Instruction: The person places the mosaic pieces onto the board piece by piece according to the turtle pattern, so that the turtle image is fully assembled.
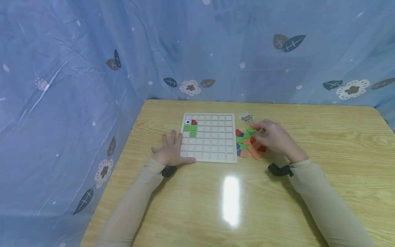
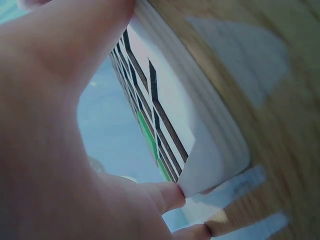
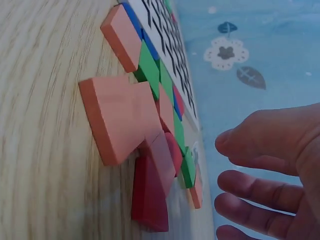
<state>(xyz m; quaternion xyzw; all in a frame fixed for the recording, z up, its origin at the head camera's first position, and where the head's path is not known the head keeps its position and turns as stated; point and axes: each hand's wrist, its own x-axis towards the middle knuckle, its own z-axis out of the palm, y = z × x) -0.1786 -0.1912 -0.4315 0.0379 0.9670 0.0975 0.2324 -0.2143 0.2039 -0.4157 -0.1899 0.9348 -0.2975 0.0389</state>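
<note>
A white grid board (image 1: 213, 140) lies on the wooden table (image 1: 197, 206). An eye tile (image 1: 187, 121), a red tile (image 1: 194, 122) and green tiles (image 1: 190, 129) sit in its far left cells. My left hand (image 1: 171, 151) rests flat against the board's near left edge, holding nothing. In the left wrist view the hand (image 2: 50, 125) touches the board's corner (image 2: 200, 165). My right hand (image 1: 273, 137) hovers with relaxed fingers over a pile of orange, green, red and blue tiles (image 1: 248, 142). The right wrist view shows its fingers (image 3: 260, 190) above the tiles (image 3: 120, 117), gripping nothing.
A small picture card (image 1: 247, 117) lies just beyond the tile pile. Blue patterned curtains (image 1: 92, 68) close in the table at the back and left. Bare tabletop stretches in front of the board and to the far right (image 1: 339, 137).
</note>
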